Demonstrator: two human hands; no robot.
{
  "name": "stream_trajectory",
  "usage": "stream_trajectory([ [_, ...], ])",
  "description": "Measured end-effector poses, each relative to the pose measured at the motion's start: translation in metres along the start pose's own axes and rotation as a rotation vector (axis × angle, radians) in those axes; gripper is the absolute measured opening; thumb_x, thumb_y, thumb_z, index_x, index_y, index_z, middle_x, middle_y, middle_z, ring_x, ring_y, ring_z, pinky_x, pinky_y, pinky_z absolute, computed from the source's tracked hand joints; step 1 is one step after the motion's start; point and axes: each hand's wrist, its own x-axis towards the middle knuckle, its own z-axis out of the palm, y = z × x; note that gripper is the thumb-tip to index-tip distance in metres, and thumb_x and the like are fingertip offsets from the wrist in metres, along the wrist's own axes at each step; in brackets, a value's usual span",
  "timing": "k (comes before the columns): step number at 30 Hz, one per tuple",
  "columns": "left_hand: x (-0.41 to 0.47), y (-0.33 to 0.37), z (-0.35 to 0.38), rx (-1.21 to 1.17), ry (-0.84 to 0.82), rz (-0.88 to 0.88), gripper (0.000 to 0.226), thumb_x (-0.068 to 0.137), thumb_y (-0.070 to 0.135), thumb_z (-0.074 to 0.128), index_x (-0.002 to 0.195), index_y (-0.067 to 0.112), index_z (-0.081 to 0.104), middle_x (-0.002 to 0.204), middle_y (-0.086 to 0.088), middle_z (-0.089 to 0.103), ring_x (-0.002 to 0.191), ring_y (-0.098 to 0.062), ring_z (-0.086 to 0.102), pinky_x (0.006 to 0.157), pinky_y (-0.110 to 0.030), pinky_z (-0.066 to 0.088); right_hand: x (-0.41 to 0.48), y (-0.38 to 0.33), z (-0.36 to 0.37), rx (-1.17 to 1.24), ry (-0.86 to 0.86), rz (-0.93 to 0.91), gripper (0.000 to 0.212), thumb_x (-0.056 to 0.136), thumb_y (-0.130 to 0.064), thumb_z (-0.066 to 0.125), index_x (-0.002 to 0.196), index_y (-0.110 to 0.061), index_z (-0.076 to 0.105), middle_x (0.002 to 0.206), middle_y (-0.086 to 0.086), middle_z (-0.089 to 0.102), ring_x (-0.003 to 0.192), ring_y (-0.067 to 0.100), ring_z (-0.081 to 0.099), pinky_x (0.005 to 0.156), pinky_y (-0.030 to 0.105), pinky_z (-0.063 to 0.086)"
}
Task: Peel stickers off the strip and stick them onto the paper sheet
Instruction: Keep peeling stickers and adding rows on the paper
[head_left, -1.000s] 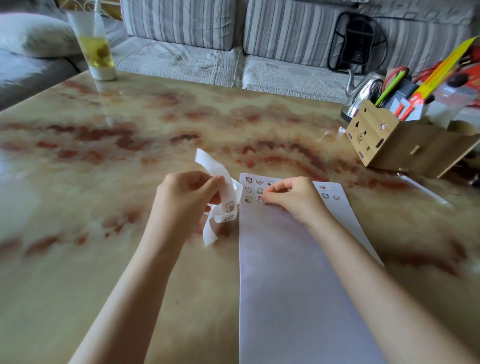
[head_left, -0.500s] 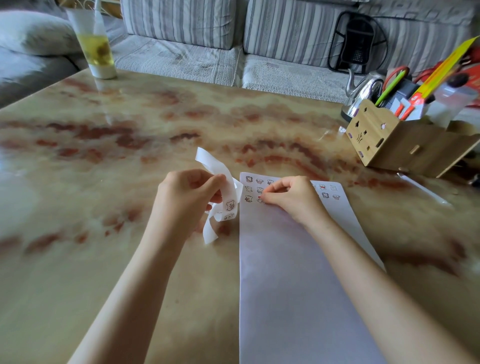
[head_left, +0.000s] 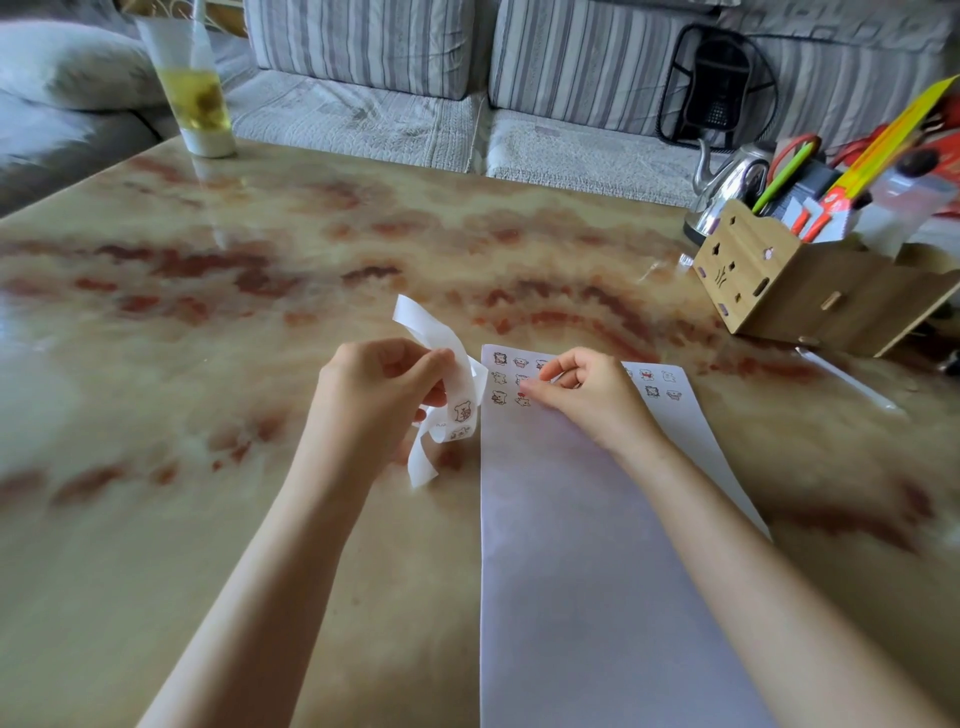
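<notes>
Pinching the strip (head_left: 460, 382) between thumb and curled fingers, the left hand (head_left: 379, 400) holds it off the table (head_left: 234, 545), just left of the sheet's far corner. The strip twists in a loose loop: one blank end sticks up past the thumb, and the other hangs toward the table below the hand. A sticker (head_left: 462, 413) shows on the strip under the thumb, with another just beneath it.

The right hand (head_left: 592, 400) rests on the far end of the sheet (head_left: 597, 597), which lies flat on the table and runs toward the camera. Its fingers are curled. The forefinger (head_left: 527, 387) touches the paper at its tip, and the thumb lies close above it. Whether a sticker is caught under or between them I cannot tell. Small stickers (head_left: 500, 397) sit in rows along the sheet's far edge, some just left of the fingertips and more to the right of the hand.

A glass (head_left: 195, 88) stands at the table's far left. A wooden box (head_left: 810, 291) of pens stands at the right with a kettle (head_left: 727, 182) behind it. A sofa (head_left: 363, 52) lies beyond.
</notes>
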Motion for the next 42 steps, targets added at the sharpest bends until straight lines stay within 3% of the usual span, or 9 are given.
stream_trajectory([
  [7, 0.0, 0.0, -0.001, -0.006, -0.002, 0.003, 0.017, 0.085, 0.023, 0.061, 0.077, 0.015, 0.075, 0.072, 0.001, 0.074, 0.074, -0.018, 0.071, 0.069, -0.04, 0.058, 0.0, 0.004, 0.003, -0.08, 0.04, -0.034, 0.012, 0.08, -0.024, 0.069, 0.079, -0.027, 0.058, 0.067, -0.01, 0.055, 0.066, 0.01, 0.052, 0.066, 0.028, 0.039],
  [12, 0.001, -0.001, 0.001, -0.06, -0.003, 0.011, 0.017, 0.085, 0.019, 0.061, 0.08, 0.01, 0.074, 0.075, -0.002, 0.074, 0.069, -0.01, 0.071, 0.057, -0.018, 0.053, -0.009, -0.009, -0.004, 0.07, 0.04, -0.06, 0.004, 0.087, -0.021, 0.062, 0.084, -0.022, 0.06, 0.071, -0.006, 0.061, 0.059, 0.004, 0.051, 0.069, 0.03, 0.042],
  [15, 0.002, -0.001, 0.001, -0.077, 0.006, 0.015, 0.017, 0.086, 0.018, 0.06, 0.08, 0.008, 0.073, 0.075, -0.003, 0.074, 0.066, -0.011, 0.071, 0.056, -0.018, 0.054, -0.029, -0.03, -0.007, 0.156, 0.035, -0.254, 0.008, 0.091, -0.021, 0.06, 0.083, -0.019, 0.063, 0.076, -0.005, 0.068, 0.067, 0.001, 0.058, 0.072, 0.026, 0.046],
  [19, 0.002, -0.001, 0.0, -0.09, 0.021, 0.049, 0.018, 0.088, 0.016, 0.059, 0.081, 0.006, 0.072, 0.073, -0.003, 0.074, 0.065, -0.01, 0.071, 0.055, -0.017, 0.053, -0.055, -0.051, -0.001, 0.262, -0.16, -0.337, 0.003, 0.085, -0.02, 0.07, 0.086, -0.019, 0.068, 0.083, -0.006, 0.07, 0.083, 0.012, 0.064, 0.075, 0.021, 0.046],
  [24, 0.003, -0.001, 0.0, -0.095, 0.051, 0.074, 0.019, 0.089, 0.019, 0.06, 0.077, 0.01, 0.072, 0.066, 0.0, 0.073, 0.059, -0.01, 0.069, 0.058, -0.021, 0.055, -0.055, -0.055, 0.007, 0.377, -0.187, -0.317, 0.018, 0.082, -0.005, 0.071, 0.081, -0.022, 0.068, 0.073, -0.008, 0.068, 0.068, 0.011, 0.06, 0.061, 0.025, 0.049],
  [30, 0.003, 0.001, -0.001, -0.164, 0.017, 0.025, 0.033, 0.091, 0.032, 0.058, 0.073, 0.007, 0.071, 0.066, -0.003, 0.072, 0.063, -0.016, 0.069, 0.064, -0.029, 0.057, -0.053, -0.057, 0.009, 0.412, -0.138, -0.315, 0.015, 0.083, -0.009, 0.071, 0.081, -0.024, 0.069, 0.069, -0.009, 0.068, 0.061, 0.004, 0.059, 0.054, 0.017, 0.044],
  [34, 0.001, -0.001, 0.001, -0.089, -0.036, 0.041, 0.015, 0.086, 0.023, 0.065, 0.082, 0.012, 0.073, 0.072, -0.003, 0.073, 0.061, -0.005, 0.067, 0.061, -0.019, 0.056, -0.053, -0.057, 0.011, 0.425, -0.11, -0.338, 0.014, 0.084, -0.007, 0.069, 0.083, -0.021, 0.07, 0.07, -0.007, 0.068, 0.06, 0.003, 0.058, 0.053, 0.014, 0.041],
  [38, 0.003, -0.003, 0.0, -0.076, -0.039, 0.05, 0.013, 0.086, 0.023, 0.066, 0.085, 0.012, 0.074, 0.073, -0.003, 0.073, 0.064, -0.008, 0.068, 0.063, -0.02, 0.056, -0.054, -0.057, 0.011, 0.385, -0.1, -0.371, 0.013, 0.085, -0.007, 0.069, 0.084, -0.02, 0.072, 0.072, -0.01, 0.068, 0.063, 0.002, 0.058, 0.056, 0.011, 0.039],
  [42, 0.003, -0.003, 0.001, -0.061, -0.039, 0.069, 0.014, 0.085, 0.023, 0.067, 0.084, 0.011, 0.074, 0.074, -0.004, 0.073, 0.067, -0.011, 0.07, 0.061, -0.019, 0.054, -0.052, -0.056, 0.011, 0.34, -0.067, -0.396, 0.01, 0.084, -0.008, 0.07, 0.085, -0.018, 0.072, 0.071, -0.011, 0.068, 0.063, 0.003, 0.057, 0.059, 0.019, 0.044],
])
